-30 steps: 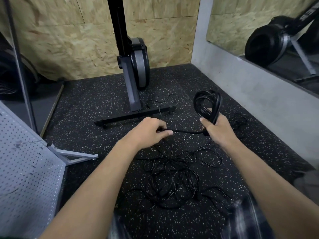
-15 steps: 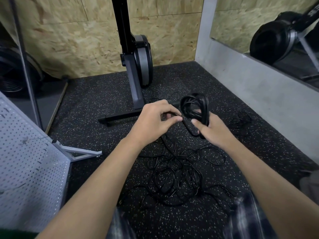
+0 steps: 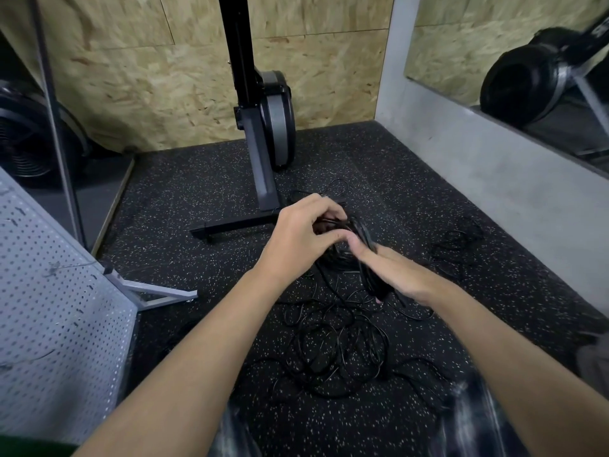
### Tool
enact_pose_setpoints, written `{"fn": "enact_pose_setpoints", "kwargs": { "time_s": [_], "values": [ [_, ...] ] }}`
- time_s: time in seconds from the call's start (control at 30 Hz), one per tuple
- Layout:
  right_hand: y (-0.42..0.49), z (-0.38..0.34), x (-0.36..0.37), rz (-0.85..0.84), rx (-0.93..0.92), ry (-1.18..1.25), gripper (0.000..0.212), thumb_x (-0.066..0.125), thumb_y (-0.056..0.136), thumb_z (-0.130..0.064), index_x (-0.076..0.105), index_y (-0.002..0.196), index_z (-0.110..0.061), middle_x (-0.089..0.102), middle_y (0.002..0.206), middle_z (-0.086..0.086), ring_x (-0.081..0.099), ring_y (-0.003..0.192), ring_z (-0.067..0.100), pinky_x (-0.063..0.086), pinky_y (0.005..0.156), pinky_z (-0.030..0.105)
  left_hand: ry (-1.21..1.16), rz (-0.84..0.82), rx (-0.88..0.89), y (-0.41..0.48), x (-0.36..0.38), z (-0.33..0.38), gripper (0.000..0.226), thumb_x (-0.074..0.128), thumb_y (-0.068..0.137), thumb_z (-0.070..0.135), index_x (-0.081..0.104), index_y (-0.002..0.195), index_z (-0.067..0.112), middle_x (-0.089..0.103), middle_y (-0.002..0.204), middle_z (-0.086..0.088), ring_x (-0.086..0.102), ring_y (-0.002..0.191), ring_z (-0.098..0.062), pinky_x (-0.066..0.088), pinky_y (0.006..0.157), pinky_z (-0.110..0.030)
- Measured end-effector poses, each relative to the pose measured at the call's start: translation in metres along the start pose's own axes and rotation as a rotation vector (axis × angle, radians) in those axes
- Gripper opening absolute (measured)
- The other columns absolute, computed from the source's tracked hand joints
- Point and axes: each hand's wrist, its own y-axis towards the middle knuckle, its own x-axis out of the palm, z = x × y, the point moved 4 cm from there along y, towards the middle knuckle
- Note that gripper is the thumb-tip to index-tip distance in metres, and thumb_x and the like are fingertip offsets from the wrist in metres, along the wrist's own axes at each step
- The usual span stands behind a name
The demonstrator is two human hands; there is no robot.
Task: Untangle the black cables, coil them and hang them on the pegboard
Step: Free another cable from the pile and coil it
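Speckled floor (image 3: 184, 199) bears tangled black cables (image 3: 333, 354) and a machine base (image 3: 230, 225).

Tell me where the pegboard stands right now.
In the head view, the grey pegboard stands at the far left on its metal foot, left of the tangled cables.

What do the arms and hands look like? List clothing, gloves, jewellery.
The left hand and right hand are bare: no gloves, rings or markings show. The left forearm and right forearm are uncovered, with no sleeve, watch or band in view.
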Motion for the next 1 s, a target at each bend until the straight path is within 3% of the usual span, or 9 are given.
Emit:
{"fn": "enact_pose_setpoints", "kwargs": {
  "time_s": [0.1,0.23,0.3,0.4,0.5,0.63,0.77,0.87,1.0],
  "values": [
    [0.0,0.002,0.007,-0.1,-0.029,-0.087,0.054,0.064,0.089,-0.071,0.056,0.133,-0.041,0.07,0.126,-0.005,0.066,0.115,0.016,0.054,0.101,0.04,-0.004,-0.044,-0.013,0.001,0.006,0.0,0.03,0.091,0.077,0.032,0.073,0.093,0.015,0.066,0.091,0.005,0.064,0.088,-0.009,0.053,0.081,-0.028],
    [0.004,0.012,0.007,-0.097,-0.02,-0.14,0.032,0.065,0.092,-0.06,0.067,0.107,-0.031,0.072,0.092,-0.002,0.068,0.084,0.02,0.054,0.08,0.037,0.001,-0.07,-0.105,0.0,0.01,-0.014,0.032,0.091,0.076,0.04,0.075,0.094,0.019,0.066,0.094,0.008,0.064,0.093,-0.007,0.052,0.085,-0.025],
    [0.003,0.013,0.006,-0.079,-0.045,-0.138,0.033,0.064,0.093,-0.06,0.069,0.11,-0.032,0.076,0.098,-0.001,0.071,0.091,0.022,0.056,0.085,0.037,-0.015,-0.076,-0.196,-0.003,0.01,-0.021,0.026,0.084,0.083,0.044,0.076,0.096,0.024,0.068,0.096,0.011,0.065,0.096,-0.005,0.052,0.089,-0.025],
    [0.001,0.014,-0.001,-0.034,-0.069,-0.099,0.031,0.064,0.096,-0.058,0.069,0.113,-0.033,0.077,0.102,-0.004,0.072,0.095,0.016,0.056,0.092,0.035,-0.165,-0.132,-0.393,-0.008,0.009,-0.037,0.027,0.057,0.104,0.048,0.076,0.102,0.03,0.074,0.102,0.014,0.067,0.101,-0.003,0.053,0.096,-0.034],
    [-0.003,0.014,-0.007,-0.018,-0.062,-0.111,0.026,0.066,0.095,-0.057,0.069,0.108,-0.034,0.075,0.091,-0.013,0.069,0.084,0.006,0.053,0.087,0.031,-0.236,-0.211,-0.507,-0.013,0.011,-0.045,0.035,0.039,0.107,0.028,0.073,0.098,0.027,0.072,0.106,0.01,0.064,0.105,-0.01,0.048,0.101,-0.037],
    [-0.006,0.01,-0.011,0.032,-0.084,-0.127,0.029,0.066,0.096,-0.052,0.067,0.12,-0.035,0.075,0.113,-0.015,0.068,0.107,0.003,0.051,0.103,0.032,-0.2,-0.308,-0.561,-0.017,0.017,-0.055,0.029,0.049,0.095,-0.003,0.066,0.098,0.021,0.074,0.094,0.005,0.062,0.081,-0.018,0.052,0.083,-0.043],
    [-0.009,0.006,-0.016,0.098,-0.099,-0.125,0.031,0.066,0.097,-0.051,0.065,0.125,-0.038,0.073,0.116,-0.018,0.065,0.109,-0.002,0.049,0.102,0.029,-0.179,-0.39,-0.531,-0.026,0.023,-0.064,0.018,0.074,0.093,0.012,0.062,0.102,0.023,0.074,0.106,0.0,0.069,0.103,-0.025,0.055,0.096,-0.053],
    [-0.009,0.004,-0.019,0.166,-0.126,-0.113,0.031,0.066,0.098,-0.049,0.064,0.127,-0.038,0.072,0.117,-0.018,0.063,0.111,-0.002,0.048,0.097,0.026,-0.243,-0.324,-0.547,-0.027,0.025,-0.063,0.01,0.069,0.099,0.01,0.061,0.104,0.01,0.077,0.098,-0.007,0.075,0.093,-0.023,0.059,0.092,-0.051],
    [-0.007,0.003,-0.02,0.237,-0.145,-0.064,0.025,0.067,0.098,-0.044,0.063,0.123,-0.04,0.068,0.112,-0.021,0.061,0.105,-0.006,0.045,0.086,0.018,-0.374,-0.161,-0.607,-0.021,0.026,-0.054,0.001,0.063,0.102,0.005,0.063,0.101,0.005,0.079,0.091,-0.006,0.077,0.087,-0.028,0.064,0.084,-0.046]
  ]
}}
